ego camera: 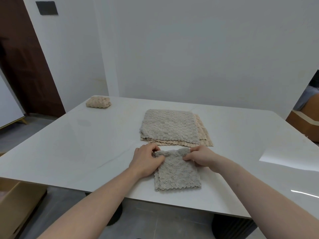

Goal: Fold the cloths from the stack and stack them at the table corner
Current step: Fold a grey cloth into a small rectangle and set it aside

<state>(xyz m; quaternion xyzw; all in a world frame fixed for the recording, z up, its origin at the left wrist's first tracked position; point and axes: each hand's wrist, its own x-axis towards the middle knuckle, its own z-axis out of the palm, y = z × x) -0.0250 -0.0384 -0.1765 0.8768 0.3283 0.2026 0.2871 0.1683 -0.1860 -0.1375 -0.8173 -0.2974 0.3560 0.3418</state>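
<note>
Cloth (pixel 177 171) is pinched at its 12 o'clock corners by left hand (pixel 146 159) and right hand (pixel 201 156); best folded toward 6 o'clock, edges matched.

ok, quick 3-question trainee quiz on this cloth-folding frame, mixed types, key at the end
1. True or false: both hands pinch the far edge of the grey cloth in front of the person.
2. Where is the folded cloth that is already done?
A. on the stack
B. far left table corner
C. on the floor
3. Fill in: the top cloth of the stack is ____ in colour; those under it are beige.

Key: 1 true, left hand and right hand each grip a far corner. 2 B. 3 grey.
</note>
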